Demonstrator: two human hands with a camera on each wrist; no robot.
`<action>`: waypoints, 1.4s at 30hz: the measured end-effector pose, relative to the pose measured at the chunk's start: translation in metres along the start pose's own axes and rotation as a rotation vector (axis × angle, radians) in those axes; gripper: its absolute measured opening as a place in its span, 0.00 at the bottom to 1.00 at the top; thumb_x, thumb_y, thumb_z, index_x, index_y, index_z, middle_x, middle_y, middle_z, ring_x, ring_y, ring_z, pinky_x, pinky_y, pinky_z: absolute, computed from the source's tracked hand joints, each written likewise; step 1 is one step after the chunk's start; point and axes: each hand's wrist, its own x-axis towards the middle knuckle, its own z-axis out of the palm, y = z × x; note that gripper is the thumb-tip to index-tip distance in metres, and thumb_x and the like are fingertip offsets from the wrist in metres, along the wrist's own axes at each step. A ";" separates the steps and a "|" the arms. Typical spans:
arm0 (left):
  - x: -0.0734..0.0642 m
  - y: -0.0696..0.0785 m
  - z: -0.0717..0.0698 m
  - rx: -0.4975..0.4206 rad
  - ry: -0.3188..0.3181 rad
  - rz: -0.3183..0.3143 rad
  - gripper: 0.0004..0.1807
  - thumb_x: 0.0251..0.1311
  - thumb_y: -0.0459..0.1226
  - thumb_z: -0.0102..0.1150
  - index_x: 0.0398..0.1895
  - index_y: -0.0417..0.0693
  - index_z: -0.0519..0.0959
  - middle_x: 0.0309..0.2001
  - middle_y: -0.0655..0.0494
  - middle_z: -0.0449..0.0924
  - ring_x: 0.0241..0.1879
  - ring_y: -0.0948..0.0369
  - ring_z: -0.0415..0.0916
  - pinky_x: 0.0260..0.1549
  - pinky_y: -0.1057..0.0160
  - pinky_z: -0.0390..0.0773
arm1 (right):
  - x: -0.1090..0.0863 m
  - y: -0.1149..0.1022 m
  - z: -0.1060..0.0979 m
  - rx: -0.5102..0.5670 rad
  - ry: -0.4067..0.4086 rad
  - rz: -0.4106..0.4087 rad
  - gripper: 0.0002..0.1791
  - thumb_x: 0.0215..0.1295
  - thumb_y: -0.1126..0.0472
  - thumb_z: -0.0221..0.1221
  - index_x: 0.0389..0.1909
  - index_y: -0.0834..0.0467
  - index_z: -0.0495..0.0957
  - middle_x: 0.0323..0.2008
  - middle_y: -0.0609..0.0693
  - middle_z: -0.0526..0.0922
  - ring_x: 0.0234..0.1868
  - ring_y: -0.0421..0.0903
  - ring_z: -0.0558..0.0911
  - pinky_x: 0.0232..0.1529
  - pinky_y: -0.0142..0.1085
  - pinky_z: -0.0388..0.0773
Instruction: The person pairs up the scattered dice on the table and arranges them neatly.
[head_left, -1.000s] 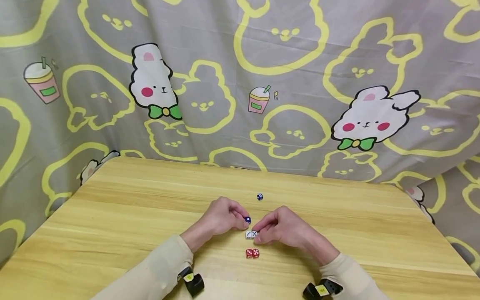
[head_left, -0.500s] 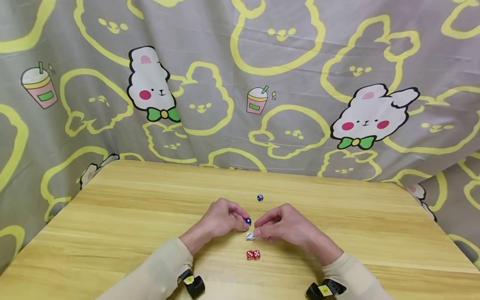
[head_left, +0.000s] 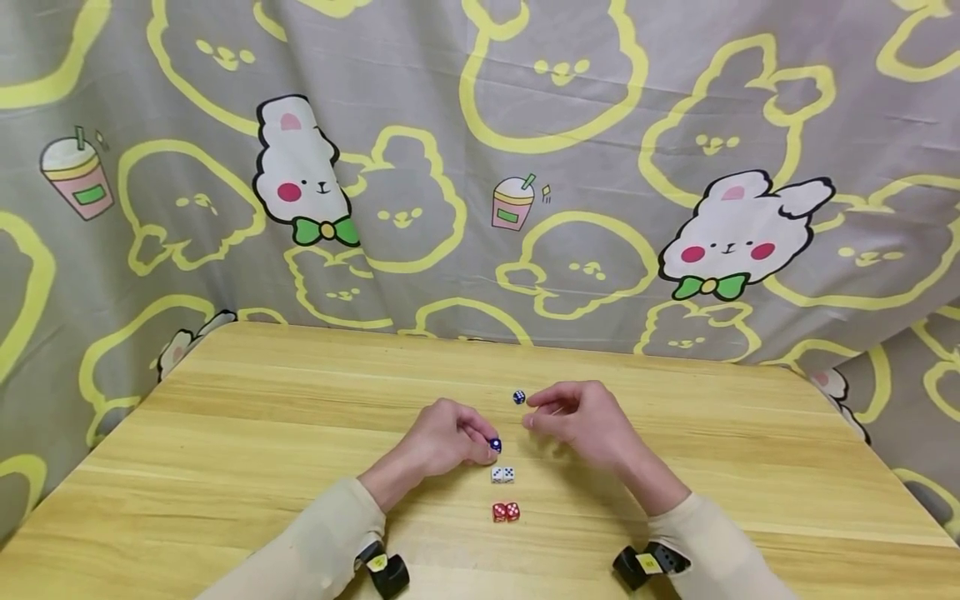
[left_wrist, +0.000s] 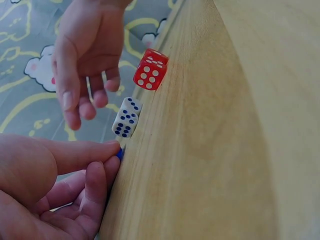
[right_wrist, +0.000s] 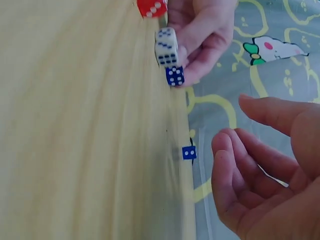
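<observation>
My left hand (head_left: 442,437) pinches a blue die (head_left: 496,446) between thumb and fingertips, low at the tabletop; in the left wrist view only a sliver of that blue die (left_wrist: 120,154) shows. Farther back lies a second blue die (head_left: 519,397). Beside it on the right hovers my right hand (head_left: 585,417), thumb and fingers parted, nothing between them; the right wrist view has this other blue die (right_wrist: 189,152) just off the fingertips. Two white dice (head_left: 502,475) sit side by side nearer me than the held die. In front of those, two red dice (head_left: 506,512) form another pair.
All the dice are on a wooden table (head_left: 300,375) with light grain. A grey curtain (head_left: 450,167) with yellow outlines and rabbit prints hangs behind the far edge and round both sides. Black wrist-worn devices (head_left: 388,571) sit at both cuffs.
My right hand has left the white dice and moved away from me to beside the farther blue die. My left hand stays at its blue die.
</observation>
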 end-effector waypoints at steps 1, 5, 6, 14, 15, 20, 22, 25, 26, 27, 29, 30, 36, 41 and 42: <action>0.000 0.000 0.000 -0.001 0.001 -0.001 0.08 0.53 0.30 0.79 0.36 0.43 0.89 0.28 0.56 0.88 0.26 0.64 0.81 0.32 0.66 0.79 | 0.002 0.000 -0.001 0.004 0.018 -0.003 0.19 0.63 0.55 0.75 0.52 0.60 0.88 0.38 0.51 0.90 0.36 0.48 0.85 0.34 0.38 0.84; 0.000 0.000 0.000 -0.006 0.004 -0.001 0.08 0.53 0.30 0.79 0.35 0.44 0.89 0.27 0.56 0.87 0.25 0.64 0.80 0.31 0.66 0.79 | 0.011 0.000 -0.003 0.003 0.058 0.001 0.19 0.64 0.57 0.74 0.53 0.61 0.88 0.39 0.52 0.90 0.37 0.48 0.86 0.35 0.39 0.86; 0.000 0.000 0.000 -0.009 0.002 -0.001 0.08 0.53 0.30 0.79 0.35 0.44 0.89 0.27 0.56 0.87 0.25 0.64 0.80 0.31 0.66 0.79 | 0.012 0.000 -0.003 -0.002 0.063 0.002 0.19 0.64 0.58 0.74 0.53 0.61 0.88 0.39 0.52 0.90 0.36 0.47 0.86 0.35 0.40 0.87; 0.000 -0.001 0.000 -0.012 0.000 0.004 0.08 0.53 0.30 0.79 0.35 0.43 0.89 0.27 0.56 0.87 0.24 0.64 0.79 0.31 0.66 0.79 | 0.026 -0.001 -0.002 -0.089 0.101 0.039 0.20 0.62 0.59 0.75 0.53 0.61 0.88 0.39 0.52 0.89 0.33 0.43 0.84 0.33 0.33 0.80; 0.000 -0.001 0.000 -0.011 0.001 0.004 0.08 0.53 0.30 0.79 0.35 0.43 0.89 0.27 0.56 0.87 0.24 0.64 0.79 0.31 0.66 0.79 | 0.027 0.000 -0.002 -0.093 0.107 0.051 0.20 0.62 0.59 0.75 0.53 0.61 0.88 0.39 0.52 0.89 0.33 0.44 0.84 0.33 0.33 0.80; 0.000 -0.001 0.001 -0.007 0.001 0.005 0.08 0.53 0.30 0.79 0.35 0.43 0.89 0.27 0.56 0.87 0.24 0.64 0.79 0.31 0.66 0.79 | 0.032 0.003 0.002 -0.127 0.127 0.120 0.20 0.60 0.57 0.77 0.51 0.60 0.88 0.38 0.53 0.89 0.32 0.45 0.83 0.31 0.33 0.78; 0.000 -0.001 0.001 -0.009 0.000 0.006 0.08 0.53 0.29 0.79 0.35 0.43 0.89 0.27 0.56 0.87 0.24 0.64 0.79 0.31 0.66 0.78 | 0.034 0.004 0.003 -0.151 0.130 0.136 0.20 0.59 0.56 0.78 0.50 0.59 0.89 0.38 0.52 0.90 0.33 0.44 0.82 0.32 0.33 0.77; 0.001 -0.001 0.001 -0.008 0.000 0.006 0.08 0.53 0.29 0.79 0.35 0.43 0.89 0.26 0.56 0.86 0.24 0.64 0.78 0.30 0.66 0.78 | 0.036 0.004 0.005 -0.187 0.120 0.146 0.19 0.58 0.55 0.78 0.48 0.59 0.90 0.39 0.52 0.90 0.33 0.43 0.82 0.33 0.33 0.77; 0.001 -0.001 0.001 -0.008 0.001 0.006 0.08 0.53 0.29 0.79 0.35 0.43 0.89 0.26 0.56 0.86 0.24 0.64 0.78 0.30 0.66 0.78 | 0.037 0.004 0.005 -0.196 0.115 0.150 0.19 0.58 0.55 0.78 0.48 0.58 0.90 0.39 0.52 0.90 0.33 0.43 0.82 0.33 0.33 0.78; 0.001 -0.001 0.001 -0.008 0.001 0.006 0.08 0.53 0.29 0.79 0.35 0.43 0.89 0.26 0.56 0.86 0.24 0.64 0.78 0.30 0.66 0.78 | 0.037 0.004 0.005 -0.206 0.109 0.153 0.18 0.58 0.55 0.78 0.47 0.58 0.90 0.39 0.52 0.90 0.33 0.43 0.83 0.33 0.33 0.78; 0.001 -0.001 0.001 -0.007 0.003 0.006 0.08 0.53 0.29 0.79 0.35 0.43 0.89 0.26 0.56 0.86 0.24 0.64 0.78 0.30 0.66 0.78 | 0.038 0.004 0.006 -0.219 0.102 0.160 0.17 0.58 0.55 0.79 0.46 0.57 0.90 0.39 0.51 0.90 0.33 0.43 0.83 0.33 0.33 0.78; 0.001 -0.002 0.001 -0.006 0.003 0.006 0.08 0.53 0.29 0.79 0.35 0.43 0.89 0.26 0.56 0.86 0.24 0.64 0.78 0.30 0.66 0.78 | 0.039 0.004 0.006 -0.227 0.101 0.162 0.17 0.57 0.55 0.79 0.45 0.57 0.91 0.39 0.51 0.90 0.34 0.43 0.83 0.33 0.32 0.78; 0.001 -0.003 0.001 -0.006 0.003 0.012 0.07 0.53 0.30 0.79 0.34 0.43 0.89 0.26 0.57 0.86 0.24 0.64 0.78 0.30 0.67 0.78 | 0.042 0.004 0.009 -0.256 0.104 0.153 0.13 0.57 0.55 0.79 0.40 0.56 0.91 0.39 0.51 0.90 0.36 0.44 0.82 0.33 0.32 0.76; 0.001 -0.003 0.001 -0.005 0.002 0.019 0.08 0.53 0.30 0.79 0.35 0.43 0.89 0.26 0.56 0.86 0.24 0.65 0.78 0.29 0.67 0.78 | 0.043 0.005 0.009 -0.270 0.099 0.145 0.10 0.57 0.56 0.78 0.38 0.55 0.92 0.38 0.51 0.90 0.37 0.45 0.81 0.33 0.32 0.75; 0.002 -0.002 0.002 -0.007 -0.001 0.022 0.08 0.53 0.30 0.79 0.35 0.43 0.89 0.26 0.56 0.86 0.24 0.65 0.78 0.29 0.67 0.78 | 0.043 0.005 0.009 -0.268 0.101 0.146 0.10 0.57 0.57 0.78 0.37 0.55 0.92 0.38 0.51 0.90 0.37 0.45 0.81 0.33 0.32 0.75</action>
